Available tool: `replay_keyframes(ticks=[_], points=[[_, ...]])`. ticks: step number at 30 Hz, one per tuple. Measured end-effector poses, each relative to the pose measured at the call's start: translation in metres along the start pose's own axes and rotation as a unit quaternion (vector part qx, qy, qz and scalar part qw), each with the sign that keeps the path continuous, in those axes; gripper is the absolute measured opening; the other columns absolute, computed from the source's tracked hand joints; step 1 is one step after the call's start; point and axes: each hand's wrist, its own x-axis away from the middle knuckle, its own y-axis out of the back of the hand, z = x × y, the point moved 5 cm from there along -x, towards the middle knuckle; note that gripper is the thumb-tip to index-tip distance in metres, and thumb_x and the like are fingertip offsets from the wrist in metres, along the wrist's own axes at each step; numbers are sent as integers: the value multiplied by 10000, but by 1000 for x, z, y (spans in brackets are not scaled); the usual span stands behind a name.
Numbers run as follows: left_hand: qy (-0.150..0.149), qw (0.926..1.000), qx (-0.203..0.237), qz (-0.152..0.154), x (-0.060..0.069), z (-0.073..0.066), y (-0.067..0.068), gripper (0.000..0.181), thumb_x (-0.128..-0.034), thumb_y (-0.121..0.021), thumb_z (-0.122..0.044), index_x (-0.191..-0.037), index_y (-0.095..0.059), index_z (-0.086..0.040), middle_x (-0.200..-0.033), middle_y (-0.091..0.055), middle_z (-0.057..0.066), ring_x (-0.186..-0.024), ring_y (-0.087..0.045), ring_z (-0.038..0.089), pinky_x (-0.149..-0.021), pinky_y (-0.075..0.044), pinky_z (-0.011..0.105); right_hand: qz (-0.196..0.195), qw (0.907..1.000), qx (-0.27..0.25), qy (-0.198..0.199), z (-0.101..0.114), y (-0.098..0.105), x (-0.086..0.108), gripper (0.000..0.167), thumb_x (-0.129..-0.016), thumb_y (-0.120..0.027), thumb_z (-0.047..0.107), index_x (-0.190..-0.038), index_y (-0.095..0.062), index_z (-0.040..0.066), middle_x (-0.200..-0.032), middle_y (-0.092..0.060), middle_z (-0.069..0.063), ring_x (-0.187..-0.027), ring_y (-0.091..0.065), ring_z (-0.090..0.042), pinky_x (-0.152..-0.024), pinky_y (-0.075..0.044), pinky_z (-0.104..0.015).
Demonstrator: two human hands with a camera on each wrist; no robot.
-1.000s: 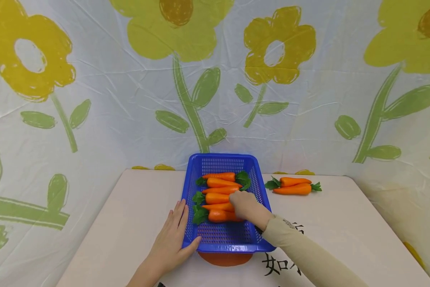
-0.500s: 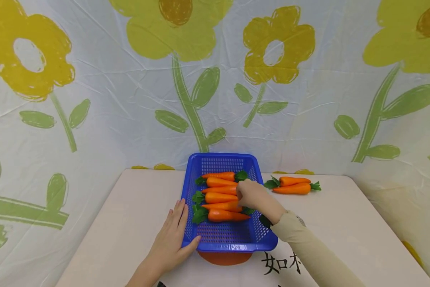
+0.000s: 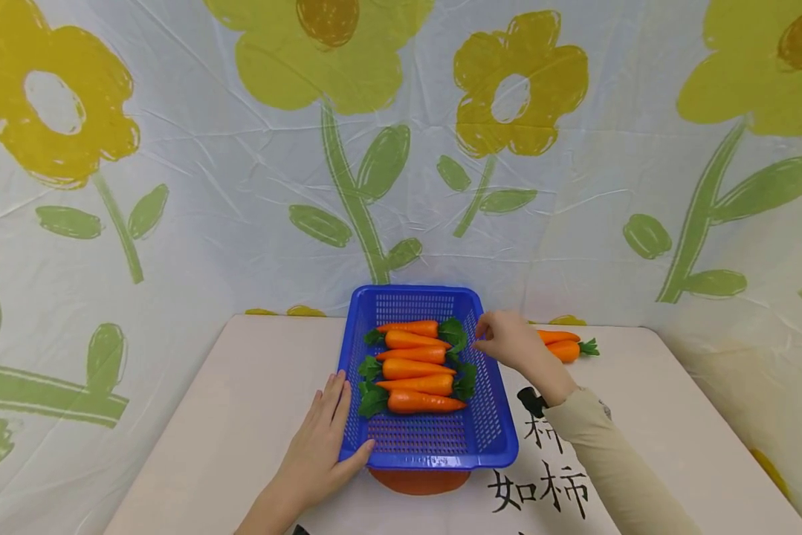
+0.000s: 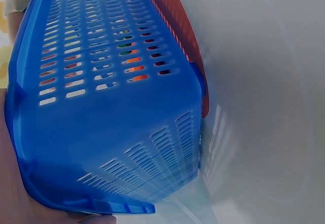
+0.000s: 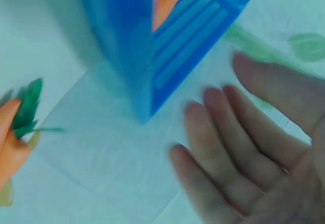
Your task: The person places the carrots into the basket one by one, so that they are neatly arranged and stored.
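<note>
A blue perforated basket [image 3: 434,461] holds a row of several orange carrots [image 3: 417,369] with green tops, lying crosswise. My left hand [image 3: 316,446] rests along the basket's left rim, fingers straight and thumb near the front corner. In the left wrist view only part of that hand [image 4: 20,201] shows at the rim. My right hand [image 3: 513,342] is over the basket's right rim with nothing in it; its fingers look loosely bent and apart in the right wrist view. Two more carrots [image 3: 565,351] lie on the table right of the basket, partly hidden behind this hand.
A round reddish-brown patch or mat [image 3: 421,483] shows under the basket's front. Black written characters [image 3: 564,490] mark the pale table [image 3: 240,394]. A flowered cloth [image 3: 240,186] hangs behind the table's back edge.
My right hand has let go inside the basket and moved right, away from the carrots, to the right rim. The left hand and the basket have stayed in place.
</note>
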Motion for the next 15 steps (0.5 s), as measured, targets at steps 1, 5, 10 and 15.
replay_keyframes(ticks=[1, 5, 10, 15], points=[[1, 10000, -4, 3, 0, 0, 0, 883, -886, -659, -452, -1476, -340, 122, -1590, -240, 252, -1461, -251, 396, -1184, -217, 510, -156, 9998, -109, -61, -4, 4, 1, 108, -841, -759, 114, -862, -688, 36, -717, -623, -32, -586, -560, -163, -558, -500, -342], [29, 10000, 17, 28, 0, 0, 0, 887, -880, -667, -446, -1478, -338, 120, -1592, -239, 250, -1461, -252, 396, -1172, -235, 526, -945, 9948, -353, -156, -23, 17, 7, 106, -896, -702, 107, -931, -677, 10, -748, -633, -68, -613, -573, -201, -565, -493, -371], [82, 9999, 18, 110, -1, -1, 1, 890, -882, -669, -447, -1482, -332, 118, -1596, -231, 244, -1460, -253, 396, -1159, -253, 547, -2027, 9783, -396, -133, -50, 27, 15, 78, -900, -673, 57, -938, -685, -10, -812, -671, -137, -737, -613, -300, -647, -512, -455], [122, 9998, 5, 171, 0, 0, 1, 893, -888, -662, -453, -1487, -323, 115, -1602, -219, 240, -1466, -239, 389, -1164, -244, 542, -2735, 9615, -246, -136, -81, 31, 23, 74, -876, -643, -1, -926, -675, -45, -844, -659, -203, -783, -598, -363, -688, -499, -500]])
